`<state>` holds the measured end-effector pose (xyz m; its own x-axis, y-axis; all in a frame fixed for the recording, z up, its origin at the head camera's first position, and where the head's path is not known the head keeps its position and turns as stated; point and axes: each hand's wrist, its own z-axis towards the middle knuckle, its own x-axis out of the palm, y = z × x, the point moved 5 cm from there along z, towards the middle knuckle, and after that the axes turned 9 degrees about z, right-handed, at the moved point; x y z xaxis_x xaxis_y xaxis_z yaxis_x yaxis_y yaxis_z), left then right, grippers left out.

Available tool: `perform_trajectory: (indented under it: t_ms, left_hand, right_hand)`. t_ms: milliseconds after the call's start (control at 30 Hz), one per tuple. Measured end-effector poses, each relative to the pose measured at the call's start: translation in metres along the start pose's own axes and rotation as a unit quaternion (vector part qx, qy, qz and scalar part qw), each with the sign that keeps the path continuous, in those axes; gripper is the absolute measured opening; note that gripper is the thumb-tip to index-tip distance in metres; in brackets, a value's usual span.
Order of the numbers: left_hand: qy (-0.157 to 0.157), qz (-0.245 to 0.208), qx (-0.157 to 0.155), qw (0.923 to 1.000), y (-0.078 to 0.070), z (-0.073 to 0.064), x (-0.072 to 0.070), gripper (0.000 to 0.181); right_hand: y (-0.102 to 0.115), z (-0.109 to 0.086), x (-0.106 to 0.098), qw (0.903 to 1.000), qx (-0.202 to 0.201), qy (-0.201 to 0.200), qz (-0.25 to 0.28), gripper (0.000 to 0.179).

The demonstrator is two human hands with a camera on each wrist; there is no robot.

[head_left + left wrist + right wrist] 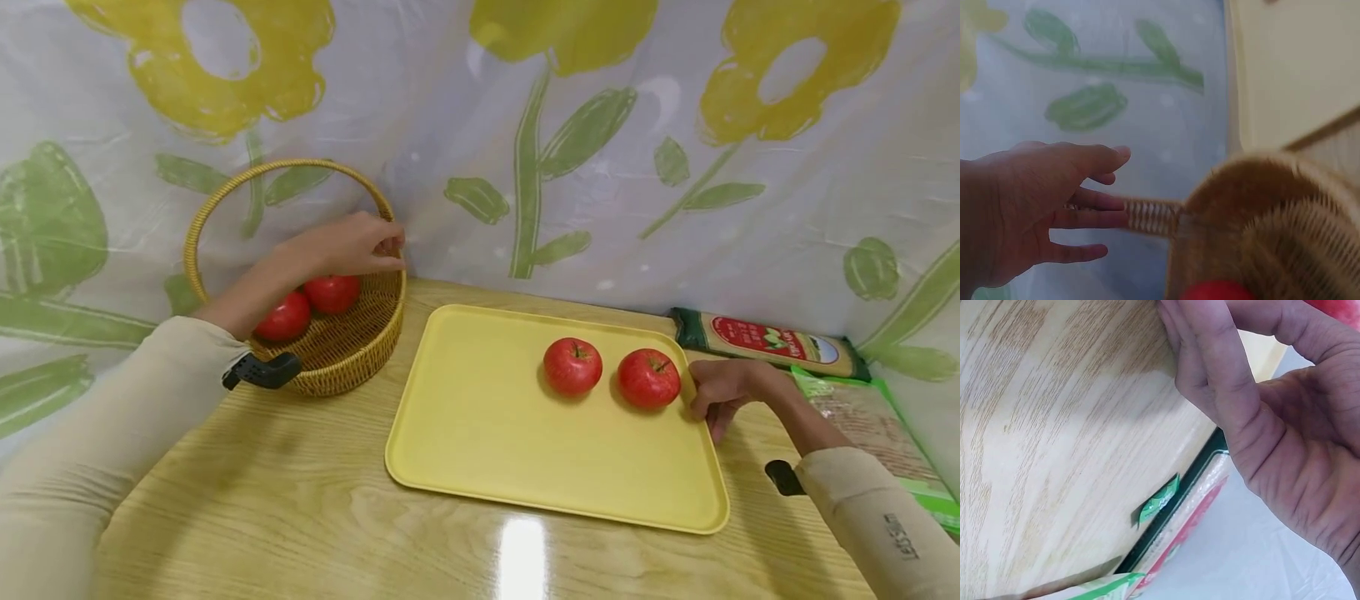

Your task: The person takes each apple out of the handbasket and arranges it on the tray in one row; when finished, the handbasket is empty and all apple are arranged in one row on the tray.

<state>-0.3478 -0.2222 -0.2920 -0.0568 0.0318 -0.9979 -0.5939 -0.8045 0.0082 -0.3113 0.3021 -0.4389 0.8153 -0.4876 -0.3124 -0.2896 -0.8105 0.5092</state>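
Observation:
A yellow wicker basket with a tall hoop handle stands at the left, and red apples lie inside it. Over its right side reaches my left hand. In the left wrist view the left hand has its fingers loosely extended, overlapping the woven handle, with the thumb apart. At the right rim of the yellow tray, my right hand pinches the edge. Close to that hand sits one apple on the tray, with another apple to its left.
A long green-ended food packet lies by the back wall behind my right hand. Nearer, a clear pack with green edges lies at the right. A flower-printed sheet hangs behind the wooden table.

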Motion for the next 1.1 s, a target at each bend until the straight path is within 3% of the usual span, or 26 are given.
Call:
perform_trajectory:
  t_ms: [200, 433, 633, 733, 1100]
  left_hand:
    - [0.016, 0.038, -0.007, 0.9991, 0.020, -0.008, 0.013, 0.021]
    - [0.040, 0.033, -0.027, 0.9983, 0.039, -0.012, 0.024, 0.024]
    - [0.132, 0.053, -0.077, 0.9869, 0.057, -0.021, 0.035, 0.037]
    - [0.158, 0.047, -0.091, 0.9822, 0.062, -0.026, 0.040, 0.041]
    - [0.168, 0.052, -0.124, 0.9766, 0.074, -0.031, 0.050, 0.053]
  right_hand:
    - [-0.001, 0.001, 0.000, 1.0000, 0.000, 0.003, 0.005, 0.025]
    - [-0.001, 0.000, -0.001, 1.0000, -0.004, -0.004, 0.000, 0.023]
    - [-0.001, 0.001, 0.001, 1.0000, -0.007, 0.002, 0.006, 0.019]
    - [0.001, 0.001, 0.000, 1.0000, -0.008, 0.002, 0.002, 0.018]
    - [0.003, -0.001, 0.001, 1.0000, -0.006, -0.003, 0.002, 0.019]
